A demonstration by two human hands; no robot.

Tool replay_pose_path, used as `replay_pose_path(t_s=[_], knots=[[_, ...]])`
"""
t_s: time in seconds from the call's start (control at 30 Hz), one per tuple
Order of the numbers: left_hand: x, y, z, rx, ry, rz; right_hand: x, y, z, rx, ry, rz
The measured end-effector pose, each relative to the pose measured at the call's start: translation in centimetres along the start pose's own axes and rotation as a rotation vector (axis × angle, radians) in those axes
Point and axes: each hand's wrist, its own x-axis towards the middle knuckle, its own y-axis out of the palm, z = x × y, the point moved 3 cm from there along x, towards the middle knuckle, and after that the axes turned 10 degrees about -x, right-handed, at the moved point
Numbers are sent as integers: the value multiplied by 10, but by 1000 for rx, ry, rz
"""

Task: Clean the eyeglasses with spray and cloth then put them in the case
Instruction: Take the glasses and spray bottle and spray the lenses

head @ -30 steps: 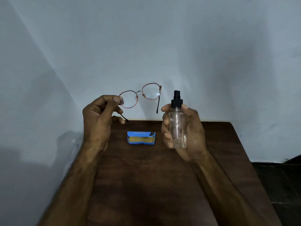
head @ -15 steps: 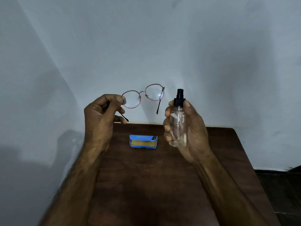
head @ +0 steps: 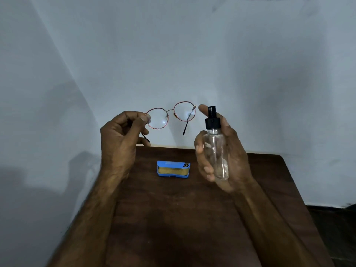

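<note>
Holding one pair of eyeglasses (head: pixel 171 116) up in front of the pale wall (head: pixel 192 54), the left hand (head: pixel 121 139) had its thumb and forefinger pinched on the outer rim of one lens, the other fingers curled loosely inward. The frame was thin and reddish, with two round lenses; both temple arms were unfolded, one hanging free on the side nearer the bottle, the other running down behind the left fingers. The right hand (head: pixel 225 155) was wrapped around a single clear spray bottle (head: pixel 216 149), held upright just beside the glasses without touching them. Its black nozzle stood above the hand, and the forefinger was raised clear of the nozzle top, stretched toward the near lens. On the dark wooden table (head: pixel 183 218) lay one blue case (head: pixel 173 169), open, with a yellowish lining or cloth inside; which of the two could not be told. The case sat below and between the two hands, well apart from both.
</note>
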Motion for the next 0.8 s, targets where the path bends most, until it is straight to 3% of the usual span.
replay_pose_path(t_s=[0.13,0.2,0.33,0.43,0.5,0.63,0.8], knots=[[3,-1,0,9,13,8,-1,2,7,12,8,-20],[3,0,1,14,11,9,-1,0,12,-124,15,-104],[4,3,2,27,1,10,-3,0,27,-734,-81,-325],[5,5,3,20,-15,8,-3,1,34,-1213,-172,-383],[5,8,3,25,-15,14,-1,0,34,-1400,-245,-413],[5,16,3,55,8,57,-4,-3,34,-1580,-386,-531],[6,26,3,46,7,92,-13,-10,38,-1645,-388,-616]])
